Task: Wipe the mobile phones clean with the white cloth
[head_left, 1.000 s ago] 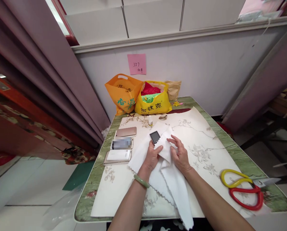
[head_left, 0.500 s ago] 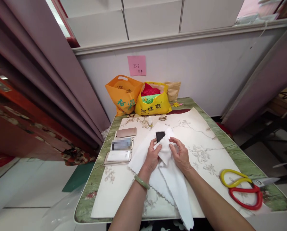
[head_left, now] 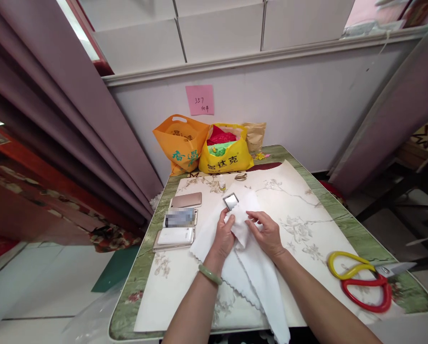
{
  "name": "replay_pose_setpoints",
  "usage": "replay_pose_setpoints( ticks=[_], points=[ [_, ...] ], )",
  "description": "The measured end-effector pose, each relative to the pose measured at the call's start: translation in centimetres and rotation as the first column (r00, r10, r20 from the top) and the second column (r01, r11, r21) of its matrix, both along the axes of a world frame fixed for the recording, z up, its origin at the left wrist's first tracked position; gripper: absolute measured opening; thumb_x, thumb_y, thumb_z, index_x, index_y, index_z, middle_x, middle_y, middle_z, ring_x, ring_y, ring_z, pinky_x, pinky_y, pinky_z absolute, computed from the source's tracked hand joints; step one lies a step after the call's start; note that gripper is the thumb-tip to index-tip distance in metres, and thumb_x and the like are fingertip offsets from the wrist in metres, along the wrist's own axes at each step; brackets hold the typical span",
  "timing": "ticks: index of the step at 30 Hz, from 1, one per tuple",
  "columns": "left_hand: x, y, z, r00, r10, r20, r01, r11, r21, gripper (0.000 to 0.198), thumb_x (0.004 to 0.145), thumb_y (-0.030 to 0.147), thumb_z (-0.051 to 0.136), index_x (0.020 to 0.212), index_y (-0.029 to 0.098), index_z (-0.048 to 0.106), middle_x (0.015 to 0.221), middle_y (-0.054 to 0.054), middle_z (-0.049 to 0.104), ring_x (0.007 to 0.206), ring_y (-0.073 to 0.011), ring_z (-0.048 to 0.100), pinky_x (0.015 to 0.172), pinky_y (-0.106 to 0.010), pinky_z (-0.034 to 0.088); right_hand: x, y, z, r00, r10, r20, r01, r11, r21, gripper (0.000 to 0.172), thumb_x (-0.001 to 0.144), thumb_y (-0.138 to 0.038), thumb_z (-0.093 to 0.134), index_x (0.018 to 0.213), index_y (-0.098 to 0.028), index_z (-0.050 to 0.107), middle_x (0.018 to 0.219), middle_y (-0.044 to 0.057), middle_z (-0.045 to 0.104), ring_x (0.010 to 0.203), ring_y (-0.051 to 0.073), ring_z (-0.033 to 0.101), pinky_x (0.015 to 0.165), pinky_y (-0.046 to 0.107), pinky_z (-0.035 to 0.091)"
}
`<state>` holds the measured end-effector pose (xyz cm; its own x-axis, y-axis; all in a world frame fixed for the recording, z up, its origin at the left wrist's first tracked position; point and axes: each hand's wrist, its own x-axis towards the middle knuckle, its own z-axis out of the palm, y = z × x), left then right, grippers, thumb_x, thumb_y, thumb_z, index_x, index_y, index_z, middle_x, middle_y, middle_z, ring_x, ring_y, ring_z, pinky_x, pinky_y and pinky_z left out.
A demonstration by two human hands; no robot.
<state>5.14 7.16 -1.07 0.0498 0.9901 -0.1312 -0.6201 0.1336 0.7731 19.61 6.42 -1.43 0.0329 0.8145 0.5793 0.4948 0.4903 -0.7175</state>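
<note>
A white cloth point(head_left: 244, 272) with a scalloped edge hangs from my hands over the near table edge. My left hand point(head_left: 224, 234) grips a small dark-framed device point(head_left: 230, 201) through a fold of the cloth, thumb on top; the device's upper part sticks out and its face reflects light. My right hand point(head_left: 266, 231) pinches the cloth just right of the device, thumb and forefinger close together. The lower part of the device is hidden under cloth.
Several phones point(head_left: 176, 236) lie at the left. Large scissors point(head_left: 375, 277) rest at the right. Behind stand an orange bag point(head_left: 180, 143), a yellow bag point(head_left: 226, 155) and a brown paper bag point(head_left: 255, 136). A small bottle point(head_left: 222, 183) and glasses point(head_left: 240, 177) are beyond my hands.
The device has tilted, and its face has turned from dark to bright with reflection. My right hand has shifted slightly left, and its fingers have drawn together on the cloth.
</note>
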Motion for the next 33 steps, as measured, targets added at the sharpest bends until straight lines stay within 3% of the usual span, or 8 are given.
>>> replay_pose_setpoints(
  ticks=[3, 9, 14, 18, 23, 28, 31, 33],
  points=[
    [0.0, -0.1, 0.2, 0.999, -0.038, -0.034, 0.039, 0.998, 0.054, 0.047, 0.073, 0.028, 0.074, 0.116, 0.024, 0.055, 0.108, -0.005, 0.065, 0.093, -0.0178, 0.065, 0.085, -0.031, 0.049, -0.3, -0.2, 0.1, 1.000, -0.017, 0.006, 0.017, 0.998, -0.055, 0.040, 0.085, -0.046, 0.062, 0.119, -0.025, 0.059, 0.094, 0.004, 0.065, 0.071, 0.016, 0.059, 0.069, 0.032, 0.052],
    [0.0, -0.2, 0.7, 0.998, -0.068, -0.013, 0.069, 0.996, 0.051, 0.053, 0.067, 0.018, 0.078, 0.116, 0.023, 0.056, 0.110, -0.004, 0.066, 0.095, -0.0166, 0.063, 0.088, -0.030, 0.047, -0.5, 0.2, -0.4, 0.986, -0.140, 0.091, 0.146, 0.988, -0.057, 0.058, 0.076, -0.059, 0.068, 0.119, -0.022, 0.057, 0.100, 0.007, 0.064, 0.087, 0.023, 0.059, 0.077, 0.037, 0.051],
    [0.0, 0.1, 0.4, 0.995, -0.053, 0.089, 0.056, 0.998, -0.031, 0.039, 0.078, 0.034, 0.071, 0.112, 0.019, 0.060, 0.104, -0.007, 0.069, 0.089, -0.0183, 0.065, 0.082, -0.032, 0.050, -0.4, 0.4, -0.9, 0.996, -0.023, 0.087, 0.033, 0.992, -0.121, 0.043, 0.084, -0.052, 0.062, 0.118, -0.026, 0.061, 0.101, 0.005, 0.065, 0.091, 0.022, 0.062, 0.079, 0.034, 0.051],
    [0.2, 0.5, 0.0, 0.990, 0.018, 0.138, -0.003, 0.994, -0.109, 0.035, 0.079, 0.038, 0.070, 0.107, 0.018, 0.061, 0.098, -0.006, 0.070, 0.083, -0.0169, 0.066, 0.077, -0.031, 0.051, -0.3, 0.4, -0.9, 0.999, -0.017, 0.041, 0.022, 0.992, -0.122, 0.030, 0.094, -0.042, 0.049, 0.112, -0.026, 0.066, 0.097, 0.005, 0.067, 0.090, 0.020, 0.064, 0.080, 0.032, 0.050],
    [0.4, 0.4, 0.0, 0.989, 0.050, 0.137, -0.043, 0.998, -0.051, 0.040, 0.078, 0.039, 0.071, 0.111, 0.018, 0.060, 0.103, -0.007, 0.071, 0.091, -0.0188, 0.067, 0.086, -0.033, 0.050, -0.3, 0.3, -0.9, 0.997, -0.061, 0.044, 0.068, 0.983, -0.172, 0.033, 0.095, -0.044, 0.044, 0.106, -0.023, 0.067, 0.096, 0.005, 0.068, 0.087, 0.019, 0.064, 0.078, 0.030, 0.049],
    [0.1, 0.3, -0.1, 0.989, 0.057, 0.138, -0.051, 0.997, -0.050, 0.040, 0.081, 0.038, 0.070, 0.114, 0.019, 0.060, 0.115, -0.009, 0.068, 0.100, -0.0203, 0.065, 0.091, -0.034, 0.049, -0.4, 0.2, -1.0, 0.984, -0.060, 0.168, 0.092, 0.978, -0.189, 0.051, 0.081, -0.057, 0.061, 0.119, -0.023, 0.062, 0.106, 0.007, 0.067, 0.097, 0.024, 0.063, 0.081, 0.033, 0.049],
    [0.0, 0.3, -0.2, 0.994, 0.018, 0.108, -0.009, 0.997, -0.076, 0.039, 0.080, 0.038, 0.070, 0.112, 0.018, 0.062, 0.109, -0.010, 0.070, 0.095, -0.0201, 0.067, 0.090, -0.035, 0.050, -0.3, 0.3, -1.0, 0.992, -0.073, 0.107, 0.098, 0.963, -0.252, 0.037, 0.089, -0.054, 0.051, 0.103, -0.024, 0.069, 0.091, 0.004, 0.069, 0.083, 0.020, 0.064, 0.074, 0.029, 0.048],
    [0.1, 0.3, -0.1, 0.997, -0.011, 0.073, 0.016, 0.998, -0.064, 0.039, 0.080, 0.038, 0.070, 0.111, 0.017, 0.062, 0.106, -0.011, 0.071, 0.093, -0.0203, 0.067, 0.090, -0.037, 0.050, -0.1, 0.3, -1.0, 0.992, -0.104, 0.070, 0.120, 0.944, -0.307, 0.040, 0.093, -0.052, 0.043, 0.089, -0.022, 0.070, 0.078, 0.003, 0.067, 0.071, 0.018, 0.062, 0.066, 0.027, 0.045]
  ],
)
